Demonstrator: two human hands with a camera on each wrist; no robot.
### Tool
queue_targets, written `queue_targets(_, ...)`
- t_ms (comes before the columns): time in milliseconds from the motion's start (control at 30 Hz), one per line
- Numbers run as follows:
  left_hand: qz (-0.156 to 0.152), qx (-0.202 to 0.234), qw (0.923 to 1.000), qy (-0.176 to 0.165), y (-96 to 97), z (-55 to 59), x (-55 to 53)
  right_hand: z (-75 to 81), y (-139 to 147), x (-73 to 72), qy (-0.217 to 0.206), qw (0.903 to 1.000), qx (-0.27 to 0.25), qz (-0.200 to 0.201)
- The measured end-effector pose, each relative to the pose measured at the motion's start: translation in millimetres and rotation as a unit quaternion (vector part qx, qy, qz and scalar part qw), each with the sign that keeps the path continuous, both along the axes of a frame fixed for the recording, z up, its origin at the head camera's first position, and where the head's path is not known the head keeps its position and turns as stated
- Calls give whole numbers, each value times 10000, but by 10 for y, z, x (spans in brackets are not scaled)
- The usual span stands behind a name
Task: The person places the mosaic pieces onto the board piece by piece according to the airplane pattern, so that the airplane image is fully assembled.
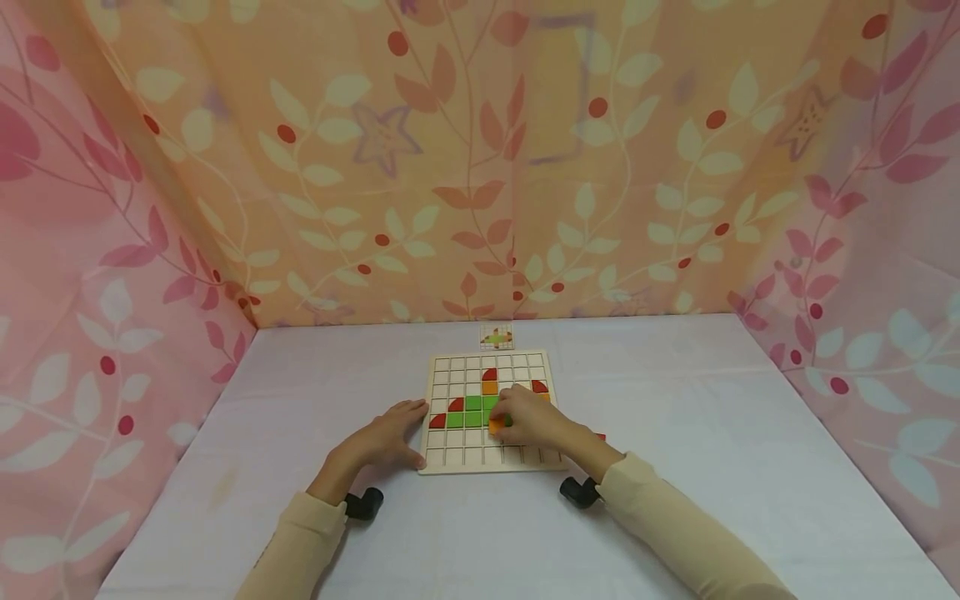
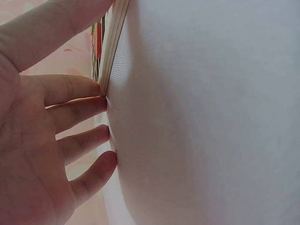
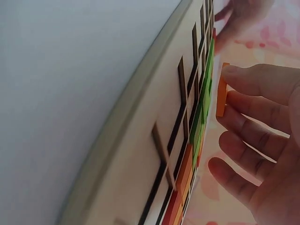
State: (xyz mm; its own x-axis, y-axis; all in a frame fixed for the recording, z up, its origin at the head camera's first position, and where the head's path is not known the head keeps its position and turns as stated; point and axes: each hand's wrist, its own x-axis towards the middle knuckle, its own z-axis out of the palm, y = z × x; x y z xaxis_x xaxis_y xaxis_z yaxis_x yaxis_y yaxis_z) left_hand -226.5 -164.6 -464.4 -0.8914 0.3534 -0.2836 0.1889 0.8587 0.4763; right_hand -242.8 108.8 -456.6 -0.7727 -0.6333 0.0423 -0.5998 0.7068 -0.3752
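Note:
A pale wooden grid board [image 1: 465,458] lies on the cloth with coloured tiles in its cells. Green tiles [image 1: 455,420] run across its middle, and red quarter-round tiles [image 1: 438,422] stand at the left end and near the top. My left hand [image 1: 390,435] rests at the board's left edge, fingers spread and fairly straight, fingertips at the edge in the left wrist view. Over the board's middle, my right hand [image 1: 531,418] pinches an orange square tile [image 3: 222,96] between thumb and fingertips, raised off the board. That hand hides some cells on the right.
Behind the board lies a small card [image 1: 497,337] with a coloured pattern on a grid. A red piece [image 1: 602,437] shows beside my right forearm. White cloth [image 1: 465,533] covers the table, with flowered curtains [image 1: 495,167] at the back and sides.

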Motion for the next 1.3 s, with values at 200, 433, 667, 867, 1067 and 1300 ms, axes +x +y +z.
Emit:
queue_targets(200,-21,2,10000,24,5,-6,-9,7,-84,20,22,9996,296,1)
queue_targets(433,-51,-49,10000,46,3,1,-11,-9,-128,39,168,9989,441,73)
queue_targets(667,-11,-104,9999,34,8,-3,-15,-13,-148,55,318,9980,517,180)
queue_targets(867,-25,-86,9999,54,9,-3,-15,-14,-153,64,326,9976,591,120)
queue_targets(1067,-35,-15,10000,44,8,-3,-8,15,-96,83,45,9990,433,29)
queue_targets(1300,-40,-55,10000,68,10,1,-3,70,169,80,24,9999,24,-105)
